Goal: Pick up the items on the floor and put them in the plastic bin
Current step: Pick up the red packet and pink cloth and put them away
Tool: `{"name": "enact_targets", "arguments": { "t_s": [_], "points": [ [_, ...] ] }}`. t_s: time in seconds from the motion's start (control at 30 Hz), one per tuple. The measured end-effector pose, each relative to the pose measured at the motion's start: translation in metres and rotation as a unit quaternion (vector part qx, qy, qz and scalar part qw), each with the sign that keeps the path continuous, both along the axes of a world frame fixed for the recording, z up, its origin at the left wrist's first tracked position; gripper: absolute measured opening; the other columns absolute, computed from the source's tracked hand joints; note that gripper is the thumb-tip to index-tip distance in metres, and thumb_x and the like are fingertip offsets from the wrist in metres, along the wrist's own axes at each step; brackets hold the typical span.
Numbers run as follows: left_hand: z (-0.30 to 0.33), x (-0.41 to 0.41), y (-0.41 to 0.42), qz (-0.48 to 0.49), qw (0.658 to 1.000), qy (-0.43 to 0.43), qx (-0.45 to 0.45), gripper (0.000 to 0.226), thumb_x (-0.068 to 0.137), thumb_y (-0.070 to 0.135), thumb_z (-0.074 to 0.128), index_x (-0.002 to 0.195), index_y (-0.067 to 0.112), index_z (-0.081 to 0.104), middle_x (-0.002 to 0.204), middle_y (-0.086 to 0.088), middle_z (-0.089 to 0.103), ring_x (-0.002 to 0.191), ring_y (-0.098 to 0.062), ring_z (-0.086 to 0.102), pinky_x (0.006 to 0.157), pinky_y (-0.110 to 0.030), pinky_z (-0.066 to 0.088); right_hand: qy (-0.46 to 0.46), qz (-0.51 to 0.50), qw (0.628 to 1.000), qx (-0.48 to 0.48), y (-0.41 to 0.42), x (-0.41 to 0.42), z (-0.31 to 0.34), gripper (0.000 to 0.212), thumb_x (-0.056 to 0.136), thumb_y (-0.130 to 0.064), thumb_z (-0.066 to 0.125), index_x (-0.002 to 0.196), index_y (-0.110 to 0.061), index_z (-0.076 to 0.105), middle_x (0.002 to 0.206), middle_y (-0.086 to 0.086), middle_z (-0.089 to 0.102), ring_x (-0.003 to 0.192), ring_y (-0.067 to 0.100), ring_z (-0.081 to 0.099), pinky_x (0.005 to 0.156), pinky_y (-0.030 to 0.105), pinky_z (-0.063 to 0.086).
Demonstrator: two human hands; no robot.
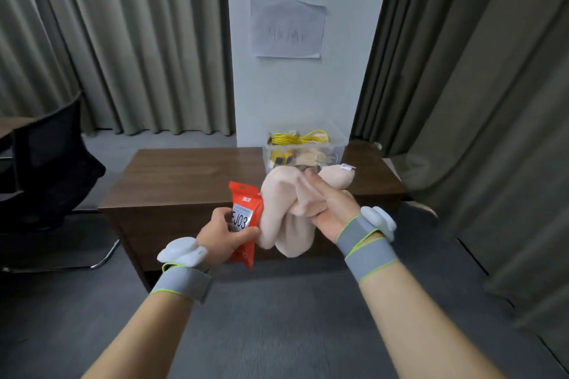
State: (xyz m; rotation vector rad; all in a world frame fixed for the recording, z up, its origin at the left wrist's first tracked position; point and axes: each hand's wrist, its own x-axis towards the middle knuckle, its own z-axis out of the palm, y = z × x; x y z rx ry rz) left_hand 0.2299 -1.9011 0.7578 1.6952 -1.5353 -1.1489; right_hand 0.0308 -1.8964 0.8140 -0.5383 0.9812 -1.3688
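Note:
My left hand (223, 232) grips an orange-red packet (246, 218) with a white label, held upright in front of the low table. My right hand (331, 209) grips a pale pink soft cloth item (286, 209) that hangs down in folds, with a white tag at its upper right. The two held things touch each other. Behind them, a clear plastic bin (334, 141) stands on the table's far right part; it holds a coiled yellow cable (295, 138) and other small items. Both wrists wear grey bands with white devices.
The dark wooden low table (184, 175) stands against a white pillar bearing a paper sheet (288, 28). A black chair (52, 163) is at the left. Grey curtains hang on both sides. Grey carpet floor (277, 317) lies below my arms.

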Motion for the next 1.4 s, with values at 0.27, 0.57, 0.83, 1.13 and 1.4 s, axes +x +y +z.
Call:
{"name": "enact_targets", "arguments": {
  "t_s": [0.27, 0.57, 0.83, 1.13, 1.4],
  "points": [
    [-0.012, -0.021, -0.197, -0.058, 0.997, 0.050, 0.022, 0.107, 0.042, 0.061, 0.074, 0.132, 0.012, 0.041, 0.113, -0.006, 0.065, 0.106, -0.025, 0.064, 0.093, -0.044, 0.052, 0.058, -0.166, 0.983, 0.047, -0.154, -0.014, 0.016, 0.012, 0.082, 0.006, 0.061, 0.088, -0.004, 0.058, 0.079, 0.014, 0.065, 0.071, 0.025, 0.065, 0.072, 0.042, 0.053],
    [0.040, -0.063, -0.354, -0.090, 0.994, 0.029, -0.053, 0.075, 0.075, 0.037, 0.076, 0.134, 0.013, 0.037, 0.113, -0.010, 0.063, 0.100, -0.027, 0.063, 0.089, -0.038, 0.052, 0.093, -0.246, 0.965, -0.024, -0.304, -0.065, 0.084, 0.044, 0.080, 0.003, 0.064, 0.122, 0.001, 0.050, 0.088, 0.015, 0.062, 0.073, 0.025, 0.063, 0.072, 0.043, 0.054],
    [0.037, -0.126, -0.478, -0.070, 0.990, -0.081, -0.096, 0.074, 0.075, 0.042, 0.073, 0.137, 0.020, 0.038, 0.106, -0.006, 0.063, 0.100, -0.031, 0.065, 0.088, -0.044, 0.053, 0.092, -0.176, 0.978, -0.068, -0.472, -0.125, 0.075, 0.023, 0.082, -0.004, 0.064, 0.100, -0.013, 0.054, 0.085, 0.008, 0.063, 0.069, 0.019, 0.063, 0.061, 0.033, 0.053],
    [-0.046, -0.201, -0.553, -0.178, 0.915, -0.357, 0.055, 0.053, 0.082, 0.052, 0.059, 0.130, 0.032, 0.052, 0.132, -0.005, 0.046, 0.123, -0.026, 0.047, 0.102, -0.032, 0.042, 0.595, 0.044, 0.798, 0.079, -0.601, -0.219, -0.066, 0.049, 0.088, -0.038, 0.054, 0.127, -0.010, 0.049, 0.126, 0.014, 0.055, 0.118, 0.033, 0.051, 0.098, 0.038, 0.042],
    [-0.095, -0.252, -0.579, -0.327, 0.820, -0.443, 0.157, 0.036, 0.086, 0.043, 0.056, 0.114, 0.020, 0.058, 0.116, -0.003, 0.064, 0.108, -0.026, 0.061, 0.087, -0.032, 0.047, 0.757, 0.291, 0.585, 0.008, -0.625, -0.213, -0.145, 0.045, 0.095, -0.034, 0.032, 0.137, -0.025, 0.044, 0.147, 0.008, 0.033, 0.136, 0.030, 0.028, 0.110, 0.040, 0.025]
  ]
}}
